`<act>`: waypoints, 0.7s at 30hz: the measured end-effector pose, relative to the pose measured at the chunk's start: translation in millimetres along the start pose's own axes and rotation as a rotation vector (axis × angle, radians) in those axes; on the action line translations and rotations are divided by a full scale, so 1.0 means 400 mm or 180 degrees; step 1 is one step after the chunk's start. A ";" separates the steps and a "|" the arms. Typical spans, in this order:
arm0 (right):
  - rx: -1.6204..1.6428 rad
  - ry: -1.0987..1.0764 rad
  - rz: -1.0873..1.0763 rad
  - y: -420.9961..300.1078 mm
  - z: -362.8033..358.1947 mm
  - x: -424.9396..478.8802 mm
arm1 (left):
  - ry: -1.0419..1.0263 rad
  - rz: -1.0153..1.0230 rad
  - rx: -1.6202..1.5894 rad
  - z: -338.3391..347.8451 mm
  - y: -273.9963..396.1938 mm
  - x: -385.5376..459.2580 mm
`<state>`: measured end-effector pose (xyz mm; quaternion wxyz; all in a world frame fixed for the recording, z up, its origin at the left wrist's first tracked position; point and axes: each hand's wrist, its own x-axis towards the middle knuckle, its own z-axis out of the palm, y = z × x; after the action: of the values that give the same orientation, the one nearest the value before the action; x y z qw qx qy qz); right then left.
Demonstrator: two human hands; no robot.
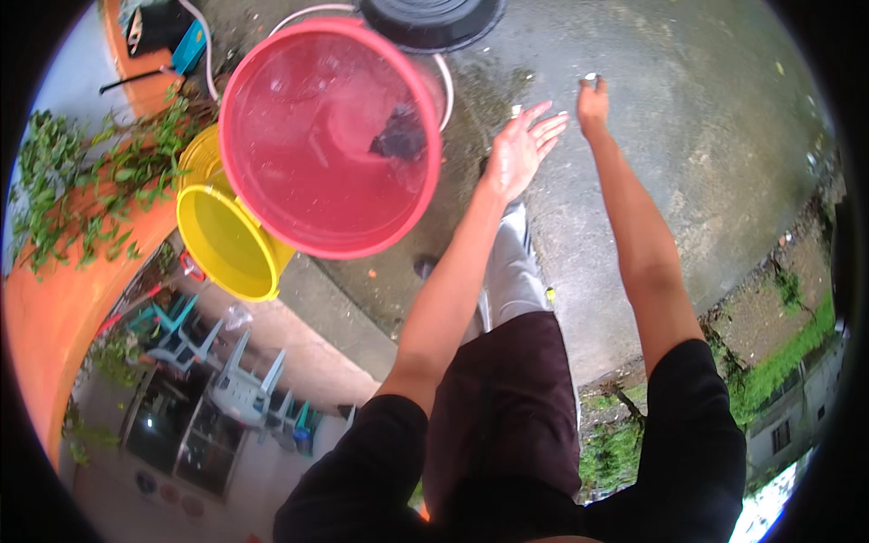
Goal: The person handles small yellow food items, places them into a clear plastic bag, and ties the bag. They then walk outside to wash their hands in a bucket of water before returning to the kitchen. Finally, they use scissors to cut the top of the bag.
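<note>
My left hand (519,153) is held palm up over the wet concrete, its fingers spread and nothing in it. To its right my right hand (593,102) reaches forward; its fingertips are small in view, and whether the pale spot beside them is held cannot be told. Left of my left hand stands a big round pink plastic tub (434,136) of water. A dark cloth-like thing (400,134) lies in the tub near its right side. A black plastic basin (434,30) is just beyond the tub.
A yellow plastic bucket (227,244) stands beside the tub, with a pale hose (447,91) curving behind. Leafy plants (61,183) grow over an orange wall (41,326) at the left. Plastic chairs (237,390) stand lower left. Wet concrete (699,170) spreads to the right.
</note>
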<state>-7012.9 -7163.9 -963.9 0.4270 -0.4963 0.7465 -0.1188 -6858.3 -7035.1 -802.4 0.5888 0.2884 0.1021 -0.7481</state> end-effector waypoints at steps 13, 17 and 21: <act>0.4687 -0.2853 0.1761 -0.319 0.276 -0.405 | 0.1499 0.2279 -0.0839 -0.321 0.377 -0.227; 0.5731 -0.3307 0.1690 -0.350 0.279 -0.386 | 0.0270 0.1817 -0.0657 -0.065 0.299 -0.154; 0.5445 -0.3224 0.0957 -0.414 0.229 -0.398 | 0.1098 0.2641 0.4171 0.032 0.220 -0.077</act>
<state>-6815.2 -7086.8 -837.2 0.9178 0.0846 0.1957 -0.3350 -6775.2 -7041.1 -758.3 0.5058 0.7025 -0.3849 -0.3202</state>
